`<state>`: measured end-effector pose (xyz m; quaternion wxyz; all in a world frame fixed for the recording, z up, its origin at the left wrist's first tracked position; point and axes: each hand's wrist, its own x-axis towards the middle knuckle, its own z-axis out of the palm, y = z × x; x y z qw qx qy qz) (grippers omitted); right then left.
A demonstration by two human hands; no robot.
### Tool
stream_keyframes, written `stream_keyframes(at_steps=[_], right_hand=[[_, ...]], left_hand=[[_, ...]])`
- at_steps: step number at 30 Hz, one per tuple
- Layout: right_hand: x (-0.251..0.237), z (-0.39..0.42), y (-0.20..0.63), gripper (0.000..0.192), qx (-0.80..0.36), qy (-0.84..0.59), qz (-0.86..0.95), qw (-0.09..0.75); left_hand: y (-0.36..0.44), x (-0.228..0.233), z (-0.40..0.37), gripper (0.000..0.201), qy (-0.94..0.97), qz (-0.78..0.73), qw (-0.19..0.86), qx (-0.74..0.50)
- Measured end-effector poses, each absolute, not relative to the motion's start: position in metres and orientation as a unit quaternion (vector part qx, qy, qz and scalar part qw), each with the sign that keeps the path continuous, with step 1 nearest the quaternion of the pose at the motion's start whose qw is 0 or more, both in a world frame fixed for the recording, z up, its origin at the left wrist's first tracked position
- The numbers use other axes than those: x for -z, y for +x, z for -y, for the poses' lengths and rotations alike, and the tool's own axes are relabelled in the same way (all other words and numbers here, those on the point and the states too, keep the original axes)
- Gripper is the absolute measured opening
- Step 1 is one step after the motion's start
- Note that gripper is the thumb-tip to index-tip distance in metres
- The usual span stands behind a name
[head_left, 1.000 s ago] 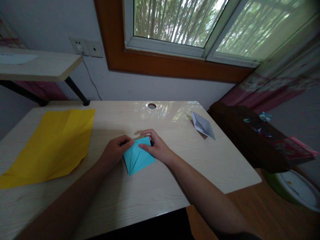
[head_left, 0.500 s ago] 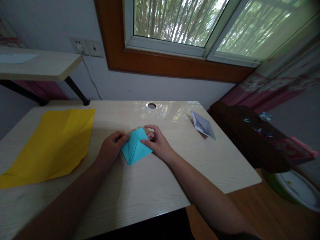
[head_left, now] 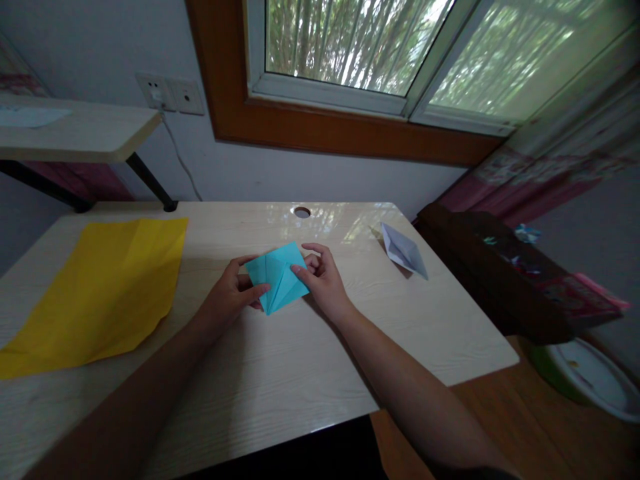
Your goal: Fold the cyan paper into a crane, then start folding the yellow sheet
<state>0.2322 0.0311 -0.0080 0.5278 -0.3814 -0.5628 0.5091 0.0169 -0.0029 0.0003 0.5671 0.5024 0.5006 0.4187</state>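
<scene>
A folded sheet of turquoise paper (head_left: 280, 270) is held between both hands over the middle of the desk, its creases running down to the near corner. My left hand (head_left: 237, 287) pinches its left side, thumb on top and fingers behind. On the right edge, my right hand (head_left: 323, 277) grips it with the thumb on the upper face; the index finger is raised and curved, and the other fingers are partly hidden behind the paper.
A large yellow paper sheet (head_left: 107, 287) lies on the desk (head_left: 300, 373) at left. Toward the right edge rests a folded white paper piece (head_left: 404, 250). A raised shelf (head_left: 100, 130) stands at back left, and a round cable hole (head_left: 302, 213) is near the wall.
The turquoise paper has shifted slightly up and right, its left part now showing more. My left thumb has moved down onto its front face, and my right hand has moved a little right.
</scene>
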Motion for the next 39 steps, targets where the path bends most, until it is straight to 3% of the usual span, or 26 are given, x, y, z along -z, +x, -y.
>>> stream_keyframes(at_steps=[5,9,18,23,29,39], right_hand=[[0.01,-0.033,0.233,0.043,-0.487,-0.376,0.546,0.568],[0.011,-0.034,0.232,0.043,-0.49,-0.373,0.546,0.568],[0.018,-0.031,0.231,0.045,-0.485,-0.372,0.589,0.529],[0.02,-0.03,0.232,0.03,-0.476,-0.383,0.626,0.485],[0.012,-0.026,0.233,0.023,-0.46,-0.398,0.651,0.454],[0.013,-0.026,0.233,0.029,-0.469,-0.402,0.643,0.452]], left_hand=[[0.023,0.002,0.006,0.12,0.488,-0.469,0.585,-0.446],[0.027,0.004,0.009,0.126,0.494,-0.444,0.6,-0.447],[0.024,-0.003,0.009,0.097,0.493,-0.506,0.484,-0.516],[0.016,0.0,0.01,0.033,0.606,-0.515,0.39,-0.464],[0.015,0.005,0.013,0.037,0.665,-0.513,0.357,-0.408],[0.016,0.004,0.012,0.033,0.68,-0.508,0.341,-0.405]])
